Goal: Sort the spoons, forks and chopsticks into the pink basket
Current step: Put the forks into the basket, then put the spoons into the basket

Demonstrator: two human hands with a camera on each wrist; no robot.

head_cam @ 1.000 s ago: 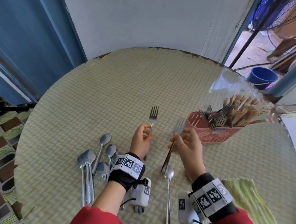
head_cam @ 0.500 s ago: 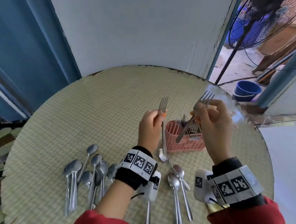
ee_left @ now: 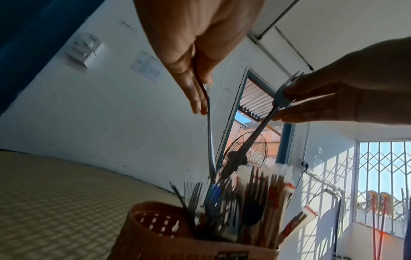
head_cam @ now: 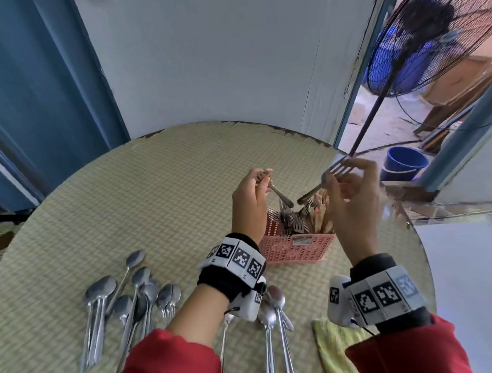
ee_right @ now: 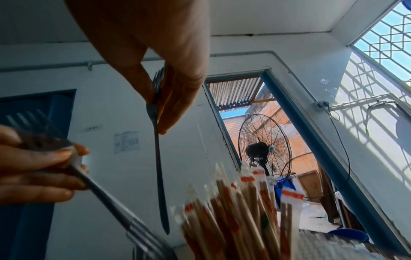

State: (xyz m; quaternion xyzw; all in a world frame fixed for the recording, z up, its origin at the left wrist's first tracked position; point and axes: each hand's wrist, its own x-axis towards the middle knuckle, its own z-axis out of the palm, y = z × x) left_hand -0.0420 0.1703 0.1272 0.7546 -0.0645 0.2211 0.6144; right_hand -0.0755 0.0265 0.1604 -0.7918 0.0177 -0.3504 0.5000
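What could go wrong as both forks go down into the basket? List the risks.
1. The two forks, one in the left hand and one in the right hand, point handle-first at the same spot and may knock together.
2. The pink basket is already packed with forks and chopsticks, so a handle may catch and stay propped up.
3. A push might tip the basket, since neither hand steadies it.

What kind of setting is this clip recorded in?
Probably a small eatery or home dining room: a round table with a woven-pattern cover, a pink basket stocked with many wrapped chopsticks, and a large pedestal fan by an open doorway.
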